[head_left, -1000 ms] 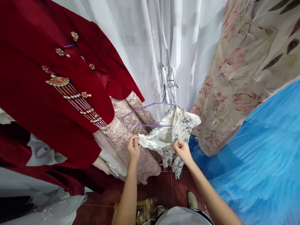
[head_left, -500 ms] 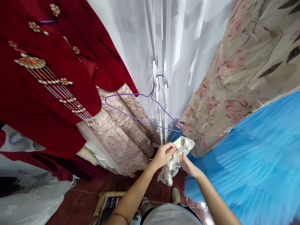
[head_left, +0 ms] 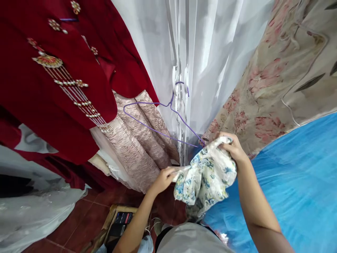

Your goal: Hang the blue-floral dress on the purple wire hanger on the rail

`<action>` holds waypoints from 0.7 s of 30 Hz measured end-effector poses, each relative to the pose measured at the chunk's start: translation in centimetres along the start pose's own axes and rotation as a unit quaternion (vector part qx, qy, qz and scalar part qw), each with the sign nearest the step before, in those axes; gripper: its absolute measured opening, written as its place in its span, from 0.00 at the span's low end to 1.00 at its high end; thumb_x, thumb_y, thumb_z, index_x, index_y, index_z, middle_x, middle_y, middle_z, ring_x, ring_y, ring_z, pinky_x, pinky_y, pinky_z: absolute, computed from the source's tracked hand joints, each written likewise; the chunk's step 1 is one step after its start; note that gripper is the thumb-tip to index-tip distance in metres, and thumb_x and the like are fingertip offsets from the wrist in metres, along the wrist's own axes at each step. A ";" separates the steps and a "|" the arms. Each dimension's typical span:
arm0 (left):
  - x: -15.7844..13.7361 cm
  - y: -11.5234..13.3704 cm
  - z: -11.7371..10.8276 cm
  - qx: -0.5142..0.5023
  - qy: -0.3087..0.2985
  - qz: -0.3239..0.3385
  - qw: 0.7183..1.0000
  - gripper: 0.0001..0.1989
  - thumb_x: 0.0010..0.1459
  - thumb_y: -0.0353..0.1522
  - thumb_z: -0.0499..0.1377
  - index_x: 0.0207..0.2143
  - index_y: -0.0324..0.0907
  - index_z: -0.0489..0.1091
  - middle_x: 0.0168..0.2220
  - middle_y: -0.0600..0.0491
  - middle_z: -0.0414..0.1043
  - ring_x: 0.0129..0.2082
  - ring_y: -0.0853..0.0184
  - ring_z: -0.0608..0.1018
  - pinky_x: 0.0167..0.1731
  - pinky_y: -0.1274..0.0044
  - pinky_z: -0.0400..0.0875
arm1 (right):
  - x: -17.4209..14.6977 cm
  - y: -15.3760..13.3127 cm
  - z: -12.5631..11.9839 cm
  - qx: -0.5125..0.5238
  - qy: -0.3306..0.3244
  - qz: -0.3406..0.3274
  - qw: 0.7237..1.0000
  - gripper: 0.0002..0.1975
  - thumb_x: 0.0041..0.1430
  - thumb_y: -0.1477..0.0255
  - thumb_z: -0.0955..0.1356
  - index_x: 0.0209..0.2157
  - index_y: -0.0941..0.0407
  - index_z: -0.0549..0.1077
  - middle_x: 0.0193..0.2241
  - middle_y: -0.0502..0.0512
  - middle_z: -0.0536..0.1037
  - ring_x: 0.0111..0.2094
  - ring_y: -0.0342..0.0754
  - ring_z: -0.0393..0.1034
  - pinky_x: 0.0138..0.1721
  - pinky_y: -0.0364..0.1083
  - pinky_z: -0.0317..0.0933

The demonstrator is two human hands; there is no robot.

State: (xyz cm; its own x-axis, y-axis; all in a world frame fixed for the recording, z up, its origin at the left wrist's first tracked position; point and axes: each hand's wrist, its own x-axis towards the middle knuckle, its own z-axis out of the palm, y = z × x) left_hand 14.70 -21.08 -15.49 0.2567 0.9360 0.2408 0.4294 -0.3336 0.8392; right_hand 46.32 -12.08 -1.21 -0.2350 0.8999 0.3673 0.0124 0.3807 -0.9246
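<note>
Two bare hands reach in from the bottom of the frame and stretch a small, thin garment (head_left: 207, 179) between them, just below and right of the centre. The left hand (head_left: 163, 180), near the middle, has its thumb and fingers closed in a pinch on the garment's left edge, pulling it taut into a narrow point. The right hand (head_left: 233, 147), farther right and a little higher, curls over the upper right edge, thumb and fingers pressed together on the cloth. The garment is white, printed with blue flowers and touches of yellow-green; it sags in soft, rumpled folds, its lower end hanging in shadow. Just above it, a thin purple hanger (head_left: 170, 104) slants across the centre; its right tip comes close to the cloth, and I cannot tell whether they touch. Dark red velvet (head_left: 52, 119) fills the upper left, beige floral fabric (head_left: 263, 88) the upper right, and bright blue tulle (head_left: 289, 175) the lower right.
</note>
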 end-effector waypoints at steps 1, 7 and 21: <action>0.3 0.3 -2.0 0.019 0.045 0.016 0.999 0.11 0.62 0.34 0.55 0.36 0.43 0.78 0.36 0.50 0.80 0.37 0.61 0.79 0.41 0.72 0.73 | 1.4 -0.3 0.8 -0.008 -0.012 -0.017 1.000 0.07 0.40 0.69 0.73 0.20 0.55 0.73 0.25 0.51 0.74 0.29 0.48 0.64 0.30 0.44 0.58; 2.3 3.0 -15.6 0.219 0.157 0.082 0.959 0.09 0.61 0.35 0.55 0.34 0.45 0.75 0.33 0.50 0.77 0.36 0.60 0.76 0.45 0.68 0.71 | 5.6 -1.0 5.5 -0.040 -0.050 0.007 0.998 0.09 0.53 0.66 0.73 0.29 0.55 0.72 0.20 0.43 0.65 0.21 0.41 0.55 0.23 0.40 0.50; 17.3 4.3 -27.9 0.374 0.103 0.144 0.910 0.22 0.50 0.21 0.52 0.50 0.39 0.64 0.39 0.47 0.72 0.44 0.57 0.73 0.54 0.63 0.63 | 5.1 -2.9 8.3 -0.133 0.025 -0.079 0.988 0.13 0.55 0.59 0.74 0.31 0.56 0.77 0.25 0.49 0.73 0.27 0.45 0.65 0.30 0.43 0.58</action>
State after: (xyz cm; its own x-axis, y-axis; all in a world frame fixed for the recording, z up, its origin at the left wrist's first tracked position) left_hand -3.19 -3.19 5.88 0.3174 0.7731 0.5492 0.8593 -0.4794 0.1782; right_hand 37.05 -10.37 2.49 -0.2060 0.8319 0.5153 0.2364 0.5533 -0.7987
